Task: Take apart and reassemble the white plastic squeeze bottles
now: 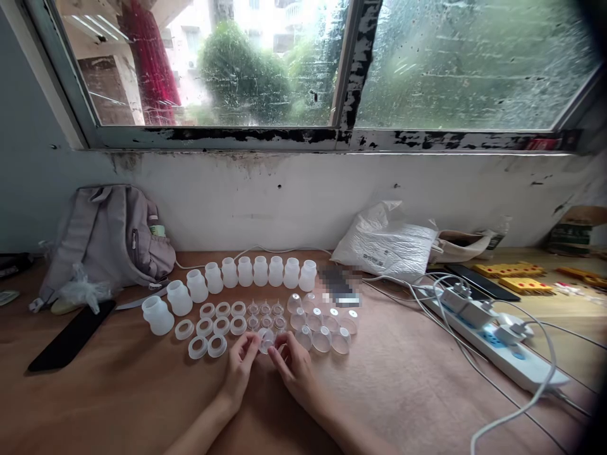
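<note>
My left hand [239, 366] and my right hand [294, 366] meet at the middle of the wooden table [403, 385], both pinching one small clear plastic nipple piece [266, 339]. Just beyond the fingers lie several white rings [214, 323], several small clear nipple pieces [265, 313] and several clear dome caps [325, 328]. A curved row of several white translucent bottles [246, 273] runs behind them.
A grey backpack [111, 240] leans on the wall at the left, with a black phone [71, 338] in front. A white bag [386, 243] and a power strip [493, 335] with cables lie on the right. Yellow parts [516, 278] sit at the far right.
</note>
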`<state>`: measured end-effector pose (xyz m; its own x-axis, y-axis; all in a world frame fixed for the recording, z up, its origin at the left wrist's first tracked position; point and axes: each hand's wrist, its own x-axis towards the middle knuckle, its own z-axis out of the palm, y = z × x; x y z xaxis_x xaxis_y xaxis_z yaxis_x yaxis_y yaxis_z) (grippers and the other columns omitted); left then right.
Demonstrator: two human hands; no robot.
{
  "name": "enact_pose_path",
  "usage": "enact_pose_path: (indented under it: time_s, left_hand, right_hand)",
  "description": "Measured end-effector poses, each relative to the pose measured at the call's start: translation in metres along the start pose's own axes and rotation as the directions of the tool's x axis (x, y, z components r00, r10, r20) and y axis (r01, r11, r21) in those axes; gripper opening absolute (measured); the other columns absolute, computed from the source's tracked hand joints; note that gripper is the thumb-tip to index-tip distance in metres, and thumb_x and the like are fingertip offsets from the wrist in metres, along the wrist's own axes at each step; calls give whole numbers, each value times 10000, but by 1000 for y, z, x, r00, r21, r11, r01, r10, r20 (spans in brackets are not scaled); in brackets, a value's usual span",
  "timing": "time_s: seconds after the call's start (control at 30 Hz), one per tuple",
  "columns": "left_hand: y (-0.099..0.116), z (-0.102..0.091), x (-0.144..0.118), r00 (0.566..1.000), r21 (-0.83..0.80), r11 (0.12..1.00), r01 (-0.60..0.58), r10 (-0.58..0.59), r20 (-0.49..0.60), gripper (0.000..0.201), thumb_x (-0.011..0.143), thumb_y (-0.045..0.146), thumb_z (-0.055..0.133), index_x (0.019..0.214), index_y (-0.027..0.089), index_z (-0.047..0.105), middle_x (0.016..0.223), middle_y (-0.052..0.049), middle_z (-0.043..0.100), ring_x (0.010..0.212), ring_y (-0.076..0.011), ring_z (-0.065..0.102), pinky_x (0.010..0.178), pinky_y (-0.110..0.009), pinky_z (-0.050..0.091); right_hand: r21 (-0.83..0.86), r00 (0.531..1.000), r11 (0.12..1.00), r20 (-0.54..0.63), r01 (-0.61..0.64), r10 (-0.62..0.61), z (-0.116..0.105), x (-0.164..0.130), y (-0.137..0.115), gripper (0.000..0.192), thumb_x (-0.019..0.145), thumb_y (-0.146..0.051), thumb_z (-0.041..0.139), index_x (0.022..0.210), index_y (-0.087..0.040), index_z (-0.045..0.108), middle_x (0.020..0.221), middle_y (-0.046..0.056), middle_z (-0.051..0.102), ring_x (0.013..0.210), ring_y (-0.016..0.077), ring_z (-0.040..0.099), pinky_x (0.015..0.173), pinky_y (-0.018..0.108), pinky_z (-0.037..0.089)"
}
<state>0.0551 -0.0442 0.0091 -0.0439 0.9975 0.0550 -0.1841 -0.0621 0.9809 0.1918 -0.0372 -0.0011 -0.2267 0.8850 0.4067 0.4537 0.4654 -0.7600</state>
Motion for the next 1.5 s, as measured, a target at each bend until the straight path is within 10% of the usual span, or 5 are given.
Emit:
enact_pose_path:
  time_s: [0.37, 0.63, 0.9, 1.5]
  left_hand:
    - [3, 14, 1, 979, -336, 920, 202, -203, 33, 335, 710, 386, 585, 959, 162, 577, 945, -80, 612, 910, -210, 572, 784, -313, 467]
    - [1, 8, -1, 961, -296, 915, 275, -258, 96, 425, 719, 356, 602, 1095, 172, 528, 983, -93, 627, 851, -181, 616, 830, -308, 460]
    - [0, 5, -1, 970, -270, 932, 244, -235, 65, 411, 734, 372, 573, 1104, 201, 526, 979, -75, 620, 917, -186, 581, 819, -308, 462]
    - [4, 9, -3, 975, -86, 983, 161, -145, 171, 404, 707, 332, 595, 1067, 171, 509, 999, -94, 627, 952, -227, 573, 766, -319, 484]
  right_hand:
    - [-14, 997, 999, -58, 43, -44, -3, 0, 10, 31, 828, -223, 427, 806, -205, 441, 711, -11, 539, 560, 97, 494, 522, 202, 396]
    - [75, 986, 997, -164, -13, 25, -7, -1, 8, 101, 861, -283, 369, 788, -213, 377, 648, -20, 448, 540, 106, 430, 522, 218, 377]
    - [168, 998, 985, 61, -40, 30, -10, -3, -7, 160, 869, -310, 350, 749, -210, 385, 638, -27, 451, 554, 106, 416, 538, 219, 357]
    - [73, 990, 993, -100, -93, 100, -7, 2, -3, 168, 831, -323, 433, 717, -201, 409, 613, -21, 480, 517, 104, 436, 501, 221, 364]
